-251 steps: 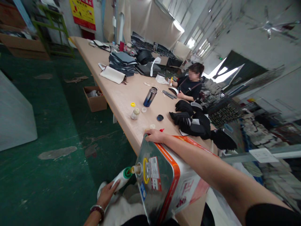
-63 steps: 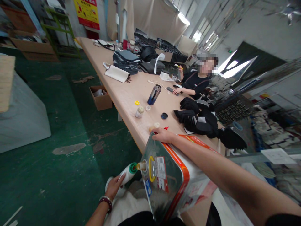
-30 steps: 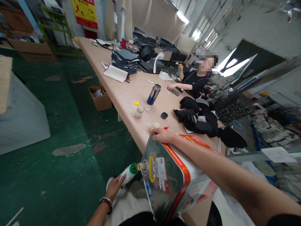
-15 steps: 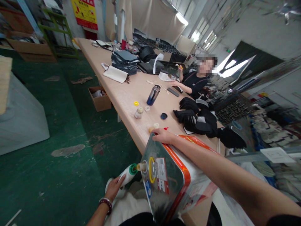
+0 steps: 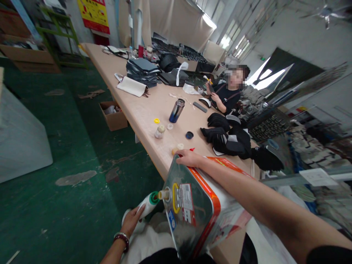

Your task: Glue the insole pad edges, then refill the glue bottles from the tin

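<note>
My left hand (image 5: 131, 219) is wrapped round a white plastic bottle (image 5: 146, 208) with a green neck, tilted low beside the table. Its mouth meets the spout (image 5: 164, 194) of a large square metal can (image 5: 181, 220), which lies tipped on its side at the table's edge. Amber liquid shows between spout and bottle. My right hand (image 5: 189, 158) grips the can's upper corner, its forearm running along the orange and white side. A yellow handle (image 5: 176, 198) and paper labels sit on the can's silver end. The can hides part of the table behind it.
On the table (image 5: 143, 117) stand a steel flask (image 5: 177, 110), a small jar (image 5: 160, 132) and a dark lid (image 5: 189, 135). Black padded pieces (image 5: 231, 141) lie to the right. A co-worker (image 5: 229, 95) is across the table. A cardboard box (image 5: 113, 116) sits on the green floor.
The view has shifted slightly. The co-worker's lower hand has lifted off the table and is now raised near the other hand. My hands, the bottle and the can keep their places together.
</note>
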A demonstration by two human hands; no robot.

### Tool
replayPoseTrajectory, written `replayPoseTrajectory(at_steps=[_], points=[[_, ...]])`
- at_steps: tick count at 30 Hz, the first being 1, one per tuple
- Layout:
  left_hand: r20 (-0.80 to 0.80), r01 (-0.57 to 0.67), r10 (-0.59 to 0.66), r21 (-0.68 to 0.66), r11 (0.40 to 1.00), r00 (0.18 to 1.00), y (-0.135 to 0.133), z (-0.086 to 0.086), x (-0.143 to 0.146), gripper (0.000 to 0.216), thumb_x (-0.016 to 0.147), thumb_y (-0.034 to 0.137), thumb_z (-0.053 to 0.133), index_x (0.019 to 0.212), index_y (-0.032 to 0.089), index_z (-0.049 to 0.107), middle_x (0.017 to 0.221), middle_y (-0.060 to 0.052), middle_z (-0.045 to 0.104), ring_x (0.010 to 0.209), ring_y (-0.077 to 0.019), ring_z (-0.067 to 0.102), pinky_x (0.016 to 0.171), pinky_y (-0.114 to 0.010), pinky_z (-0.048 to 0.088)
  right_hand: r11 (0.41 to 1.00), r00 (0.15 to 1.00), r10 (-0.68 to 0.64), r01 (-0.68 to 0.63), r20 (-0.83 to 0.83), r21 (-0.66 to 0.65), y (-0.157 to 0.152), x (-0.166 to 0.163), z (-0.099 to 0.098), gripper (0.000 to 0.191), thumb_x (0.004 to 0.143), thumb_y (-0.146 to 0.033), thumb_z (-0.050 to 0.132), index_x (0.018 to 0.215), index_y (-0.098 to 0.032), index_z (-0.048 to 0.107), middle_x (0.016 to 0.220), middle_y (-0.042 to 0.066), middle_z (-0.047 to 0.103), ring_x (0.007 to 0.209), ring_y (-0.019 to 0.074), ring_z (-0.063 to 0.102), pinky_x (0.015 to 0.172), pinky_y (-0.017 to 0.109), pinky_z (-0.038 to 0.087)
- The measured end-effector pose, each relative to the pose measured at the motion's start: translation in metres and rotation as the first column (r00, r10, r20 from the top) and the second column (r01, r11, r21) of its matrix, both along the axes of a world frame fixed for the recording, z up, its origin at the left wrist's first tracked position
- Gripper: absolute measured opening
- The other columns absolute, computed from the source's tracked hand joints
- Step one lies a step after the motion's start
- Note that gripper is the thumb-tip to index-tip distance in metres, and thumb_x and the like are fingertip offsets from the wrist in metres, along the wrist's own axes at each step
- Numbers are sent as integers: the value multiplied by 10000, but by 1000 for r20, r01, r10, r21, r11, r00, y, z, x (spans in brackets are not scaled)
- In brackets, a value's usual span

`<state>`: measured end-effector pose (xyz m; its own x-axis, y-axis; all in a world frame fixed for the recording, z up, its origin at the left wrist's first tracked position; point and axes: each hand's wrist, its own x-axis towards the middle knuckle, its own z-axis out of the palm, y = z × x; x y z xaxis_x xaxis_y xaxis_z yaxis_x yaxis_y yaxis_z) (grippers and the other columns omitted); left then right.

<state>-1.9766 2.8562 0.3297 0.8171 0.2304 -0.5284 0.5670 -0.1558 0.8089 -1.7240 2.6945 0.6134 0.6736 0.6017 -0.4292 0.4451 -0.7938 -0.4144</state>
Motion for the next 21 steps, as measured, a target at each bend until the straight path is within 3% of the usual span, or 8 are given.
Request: replayPoseTrajectory(at_steps=[21], points=[[7,-15,16,-15,1000,1000,1,-14,-1,609,735,762,395,590,200,578,519,22,528,602,-210,534,615,-305,375,999,1000,4,-3,-28,43,-4,9,-1,305,711,-176,555,991,-155,674,903,35,670,867,220,612,727,247,471]])
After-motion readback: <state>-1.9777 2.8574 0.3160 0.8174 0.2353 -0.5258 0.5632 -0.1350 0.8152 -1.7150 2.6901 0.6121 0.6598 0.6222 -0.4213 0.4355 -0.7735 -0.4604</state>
